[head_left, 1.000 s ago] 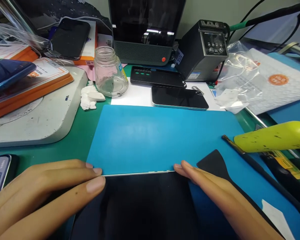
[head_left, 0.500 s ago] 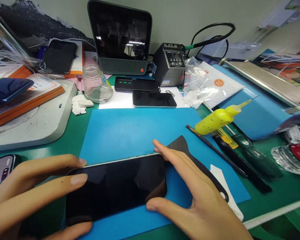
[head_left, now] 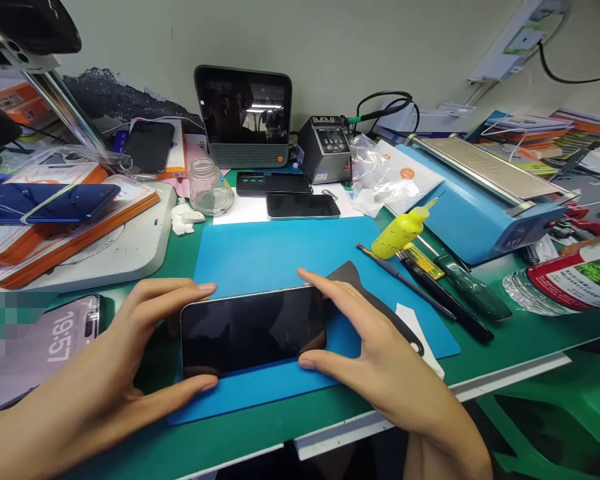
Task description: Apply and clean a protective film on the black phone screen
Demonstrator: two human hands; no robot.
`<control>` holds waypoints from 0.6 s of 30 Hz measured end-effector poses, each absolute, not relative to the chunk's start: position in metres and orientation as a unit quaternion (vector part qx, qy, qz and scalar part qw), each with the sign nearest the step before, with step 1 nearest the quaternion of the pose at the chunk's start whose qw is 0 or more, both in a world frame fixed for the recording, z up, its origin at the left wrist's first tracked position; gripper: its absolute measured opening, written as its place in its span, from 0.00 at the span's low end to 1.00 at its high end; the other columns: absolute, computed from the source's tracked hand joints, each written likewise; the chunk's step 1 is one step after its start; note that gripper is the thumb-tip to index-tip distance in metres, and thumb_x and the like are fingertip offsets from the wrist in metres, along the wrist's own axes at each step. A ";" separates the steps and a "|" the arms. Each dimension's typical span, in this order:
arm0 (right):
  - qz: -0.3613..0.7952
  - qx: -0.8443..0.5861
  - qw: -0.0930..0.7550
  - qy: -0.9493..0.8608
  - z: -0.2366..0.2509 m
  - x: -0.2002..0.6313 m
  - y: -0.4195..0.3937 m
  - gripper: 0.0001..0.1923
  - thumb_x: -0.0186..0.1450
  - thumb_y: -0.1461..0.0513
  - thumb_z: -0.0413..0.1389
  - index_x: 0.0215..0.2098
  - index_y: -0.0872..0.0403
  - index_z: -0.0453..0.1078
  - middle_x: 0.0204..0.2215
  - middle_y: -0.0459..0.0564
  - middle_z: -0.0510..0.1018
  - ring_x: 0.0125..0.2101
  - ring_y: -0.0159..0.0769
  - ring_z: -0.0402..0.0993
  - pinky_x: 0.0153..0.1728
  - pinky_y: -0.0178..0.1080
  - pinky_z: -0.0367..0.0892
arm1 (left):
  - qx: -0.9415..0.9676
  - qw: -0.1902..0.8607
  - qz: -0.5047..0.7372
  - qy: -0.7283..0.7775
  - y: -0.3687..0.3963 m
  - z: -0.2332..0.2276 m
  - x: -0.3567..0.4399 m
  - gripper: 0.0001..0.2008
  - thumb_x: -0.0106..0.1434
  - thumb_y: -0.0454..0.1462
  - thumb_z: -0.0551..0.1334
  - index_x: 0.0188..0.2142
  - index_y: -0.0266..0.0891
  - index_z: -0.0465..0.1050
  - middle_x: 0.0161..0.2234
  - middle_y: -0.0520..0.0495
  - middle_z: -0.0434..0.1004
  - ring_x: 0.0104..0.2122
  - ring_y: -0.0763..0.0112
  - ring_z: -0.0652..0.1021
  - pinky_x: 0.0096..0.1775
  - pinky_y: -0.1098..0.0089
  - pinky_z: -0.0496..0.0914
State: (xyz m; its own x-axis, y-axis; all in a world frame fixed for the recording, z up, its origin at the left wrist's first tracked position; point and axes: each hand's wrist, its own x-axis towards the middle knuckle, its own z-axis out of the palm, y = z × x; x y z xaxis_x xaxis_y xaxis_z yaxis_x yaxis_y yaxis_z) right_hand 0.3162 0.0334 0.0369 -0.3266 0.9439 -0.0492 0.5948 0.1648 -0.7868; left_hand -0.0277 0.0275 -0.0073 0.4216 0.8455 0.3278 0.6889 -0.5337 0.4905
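Note:
A smartphone (head_left: 253, 333) with a dark screen lies lengthwise over the blue mat (head_left: 265, 253). My left hand (head_left: 145, 340) grips its left end, fingers along the far edge and thumb at the near edge. At the other end, my right hand (head_left: 380, 347) holds it the same way between fingers and thumb. Partly under the right hand is a flat black tool (head_left: 347, 273) with a wide blade and a holed handle, beside a piece of white paper (head_left: 405, 317). Left of my left hand lies another phone (head_left: 70, 340) with a lit screen reading 19:57.
Behind the mat are another phone (head_left: 303, 206), a black phone case (head_left: 275, 183) and a glass jar (head_left: 207, 187). A yellow needle bottle (head_left: 400, 233), a brush (head_left: 405, 280) and a green-handled screwdriver (head_left: 473, 287) lie right. A blue machine (head_left: 485, 227) stands beyond; boxes (head_left: 80, 240) are stacked left.
The camera view has shifted, showing more of the desk's front edge and both sides. My left index finger has moved from over the screen to the phone's edge; both hands still hold the phone.

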 end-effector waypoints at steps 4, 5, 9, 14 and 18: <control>0.374 -0.515 0.229 -0.736 0.036 0.320 0.032 0.44 0.72 0.58 0.66 0.82 0.38 0.57 0.79 0.47 0.66 0.78 0.50 0.62 0.76 0.56 0.64 | 0.844 0.149 0.254 0.449 0.031 0.000 -0.028 0.40 0.74 0.49 0.68 0.79 0.61 0.51 0.65 0.43 0.69 0.63 0.51 0.80 0.57 0.57 0.86; 0.375 -0.514 0.228 -0.737 0.036 0.320 0.032 0.44 0.72 0.58 0.66 0.82 0.37 0.56 0.80 0.46 0.64 0.79 0.50 0.61 0.77 0.56 0.63 | 0.845 0.149 0.252 0.448 0.031 0.002 -0.027 0.40 0.74 0.49 0.68 0.79 0.62 0.52 0.65 0.44 0.70 0.63 0.50 0.80 0.58 0.56 0.86; 0.374 -0.517 0.221 -0.738 0.037 0.320 0.031 0.45 0.72 0.60 0.63 0.83 0.36 0.54 0.82 0.43 0.60 0.80 0.50 0.56 0.77 0.56 0.62 | 0.845 0.159 0.247 0.447 0.031 0.008 -0.026 0.38 0.75 0.49 0.67 0.78 0.63 0.52 0.66 0.44 0.68 0.62 0.52 0.79 0.53 0.59 0.86; 0.365 -0.516 0.222 -0.742 0.038 0.320 0.030 0.44 0.73 0.60 0.62 0.84 0.40 0.53 0.82 0.42 0.58 0.81 0.47 0.53 0.78 0.50 0.60 | 0.835 0.172 0.258 0.455 0.030 0.009 -0.024 0.37 0.75 0.50 0.67 0.78 0.63 0.54 0.61 0.46 0.69 0.54 0.56 0.79 0.47 0.61 0.85; 0.365 -0.508 0.229 -0.746 0.034 0.321 0.030 0.45 0.73 0.60 0.63 0.84 0.41 0.52 0.82 0.42 0.58 0.81 0.49 0.52 0.78 0.53 0.59 | 0.841 0.162 0.259 0.446 0.029 0.011 -0.024 0.37 0.76 0.51 0.67 0.78 0.62 0.54 0.61 0.46 0.68 0.55 0.59 0.78 0.54 0.59 0.83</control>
State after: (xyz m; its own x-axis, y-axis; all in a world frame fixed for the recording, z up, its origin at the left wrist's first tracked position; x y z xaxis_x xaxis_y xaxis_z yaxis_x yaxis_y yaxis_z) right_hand 0.3215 0.0305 0.0345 -0.3793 0.9248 -0.0300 0.5905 0.2169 -0.7773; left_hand -0.0241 0.0294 0.0108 0.4676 0.8347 0.2910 0.6670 -0.5492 0.5035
